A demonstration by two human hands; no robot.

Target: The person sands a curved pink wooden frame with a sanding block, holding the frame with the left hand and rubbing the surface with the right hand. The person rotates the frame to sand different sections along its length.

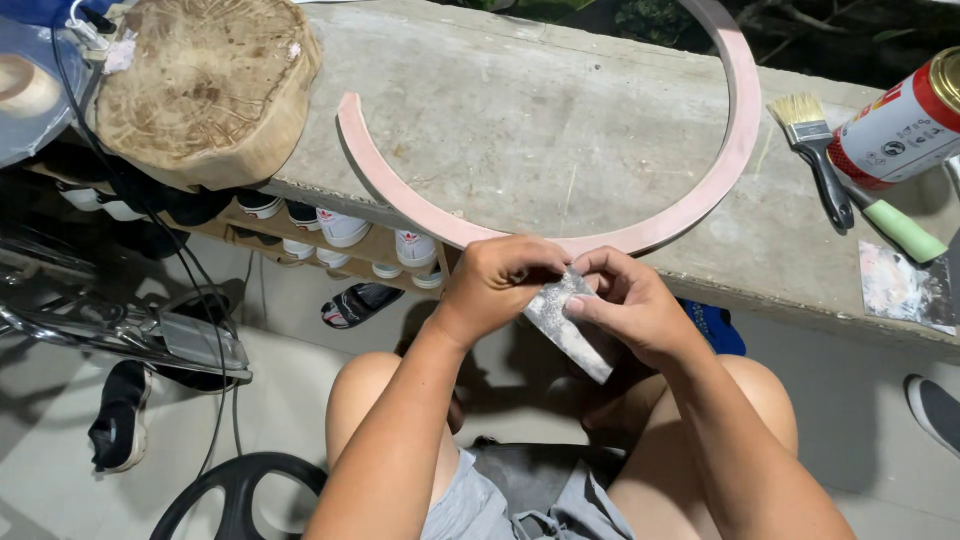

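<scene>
While the pink ring point(640, 235) lies on the bench point(540, 130), left hand point(495, 285) and right hand point(625, 305) each pinch the grey sandpaper point(565, 325), grip closed tight on it.

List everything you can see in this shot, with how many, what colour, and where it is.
Curved wooden arc: one, pinkish, lying on the concrete ledge.
Concrete ledge: one, grey, across the top.
Sandpaper piece: one, grey, held between both hands.
Wood stump slice: one, tan, on the ledge's left end.
Paintbrush: one, black handle, pale bristles, right side of ledge.
Can: one, white and red with gold lid, far right.
Green-handled tool: one, beside the brush.
Shoes: several, mostly white, on a rack under the ledge.
Left hand: pinching the sandpiece's upper end.
Right hand: gripping the sandpaper.
</scene>
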